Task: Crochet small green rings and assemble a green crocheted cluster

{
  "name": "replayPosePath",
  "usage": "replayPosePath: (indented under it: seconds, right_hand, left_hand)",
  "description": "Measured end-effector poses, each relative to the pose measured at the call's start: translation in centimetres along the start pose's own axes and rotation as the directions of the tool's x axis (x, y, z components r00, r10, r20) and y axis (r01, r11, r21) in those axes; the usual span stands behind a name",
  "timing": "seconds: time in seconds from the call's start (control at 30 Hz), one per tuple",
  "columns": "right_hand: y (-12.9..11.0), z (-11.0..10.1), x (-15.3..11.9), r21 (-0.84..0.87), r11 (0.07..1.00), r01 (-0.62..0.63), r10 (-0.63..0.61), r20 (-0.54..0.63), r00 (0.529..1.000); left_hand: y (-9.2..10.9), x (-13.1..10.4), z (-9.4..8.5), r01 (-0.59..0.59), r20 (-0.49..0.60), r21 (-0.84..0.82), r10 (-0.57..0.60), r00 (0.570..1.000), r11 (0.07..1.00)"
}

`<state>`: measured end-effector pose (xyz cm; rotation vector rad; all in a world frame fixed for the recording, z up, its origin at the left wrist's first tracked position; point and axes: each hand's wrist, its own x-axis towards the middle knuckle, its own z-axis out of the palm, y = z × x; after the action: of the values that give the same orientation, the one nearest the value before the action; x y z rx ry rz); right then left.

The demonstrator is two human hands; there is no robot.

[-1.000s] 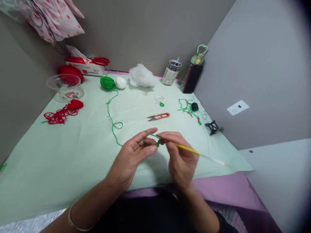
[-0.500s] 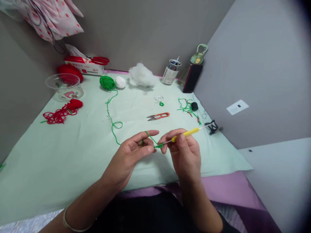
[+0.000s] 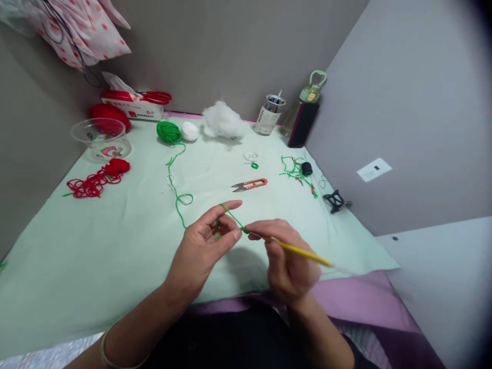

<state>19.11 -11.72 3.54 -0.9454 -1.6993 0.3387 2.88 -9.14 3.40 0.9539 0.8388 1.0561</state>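
Observation:
My left hand [image 3: 207, 241] pinches a small piece of green crochet work [image 3: 245, 230] between thumb and fingers, with green yarn [image 3: 232, 213] stretched over its raised index finger. In my right hand [image 3: 294, 256] is a crochet hook with a yellow handle [image 3: 303, 251]; its tip meets the green work and its rear end is blurred. From the left hand the strand runs back across the cloth to a green yarn ball [image 3: 168, 132]. Beyond the hands lie orange thread snips [image 3: 249, 185] and a small green ring of yarn [image 3: 254, 165].
White stuffing [image 3: 223, 121] and a white yarn ball [image 3: 189, 131] lie at the back. Left are red yarn [image 3: 96, 179], a clear plastic tub [image 3: 102, 141] and a tissue box [image 3: 134, 106]. Right are a pen can [image 3: 268, 120], a phone [image 3: 303, 125], yarn scraps [image 3: 295, 171] and a black clip [image 3: 336, 201].
The yellow hook has swung so its rear end points down and right instead of up and right. My right hand has turned with it, and both hands' fingertips have shifted slightly left.

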Motion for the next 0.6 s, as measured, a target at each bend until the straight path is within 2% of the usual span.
replayPosePath:
  seconds: [0.07, 0.13, 0.23, 0.27, 0.33, 0.4, 0.47, 0.53, 0.6]
  right_hand:
    - [0.1, 0.3, -0.4, -0.113, 0.985, 0.127, -0.125, 0.025, 0.992]
    - [0.1, 0.6, -0.8, -0.239, 0.950, 0.203, -0.201, 0.033, 0.979]
    - [0.1, 1.0, -1.1, -0.349, 0.915, 0.201, -0.201, 0.039, 0.979]
    - [0.1, 1.0, -1.0, -0.314, 0.934, 0.171, -0.171, 0.029, 0.985]
    - [0.3, 0.8, -0.7, -0.115, 0.992, 0.056, -0.062, -0.048, 0.997]
    - [0.5, 0.7, -0.2, 0.173, 0.984, -0.050, 0.075, -0.137, 0.988]
    - [0.6, 0.8, 0.3, 0.382, 0.916, -0.124, 0.195, -0.154, 0.969]
    - [0.7, 1.0, 0.6, 0.437, 0.884, -0.168, 0.239, -0.111, 0.965]
    - [0.7, 1.2, 0.8, 0.417, 0.888, -0.196, 0.250, -0.079, 0.965]
  left_hand:
    - [-0.1, -0.1, 0.2, -0.018, -0.016, -0.015, 0.018, 1.000, 1.000]
    - [-0.1, -0.2, 0.5, 0.002, -0.014, -0.086, -0.003, 1.000, 0.996]
    - [0.1, -0.2, 0.6, 0.141, 0.045, -0.279, -0.133, 0.990, 0.950]
    - [0.2, -0.1, 0.6, 0.199, 0.081, -0.335, -0.183, 0.980, 0.921]
    - [0.5, 0.0, 0.4, 0.284, 0.135, -0.395, -0.250, 0.959, 0.874]
    - [0.7, 0.1, 0.2, 0.284, 0.136, -0.389, -0.250, 0.959, 0.876]
    - [0.8, 0.2, 0.2, 0.225, 0.101, -0.340, -0.202, 0.974, 0.913]
    - [0.6, 0.1, 0.3, 0.160, 0.092, -0.275, -0.139, 0.986, 0.948]
    - [0.4, 0.0, 0.4, 0.107, 0.101, -0.213, -0.087, 0.991, 0.971]
